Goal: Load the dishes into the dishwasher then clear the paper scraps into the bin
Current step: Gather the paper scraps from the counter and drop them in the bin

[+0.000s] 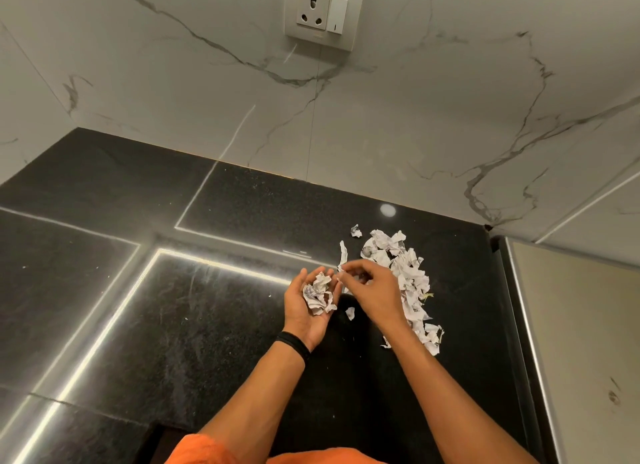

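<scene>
Scrap-clearing step, partway through by look of it; no dishes, dishwasher or bin in view. Cupped palm-up in left hand [306, 311], fingers curled round: gathered scraps [318, 292]. Pinched between right hand [372, 289] fingers, tips together, just over left palm: small scrap [340, 276]. Lying on black worktop [138, 325]: scrap pile [408, 273] just beside right hand, stray scrap [350, 313] between wrists. Next, likely: drop pinch into palm, reach to pile; light bits, easily spilled. Behind: marble-look wall [415, 117], socket [313, 12].
</scene>
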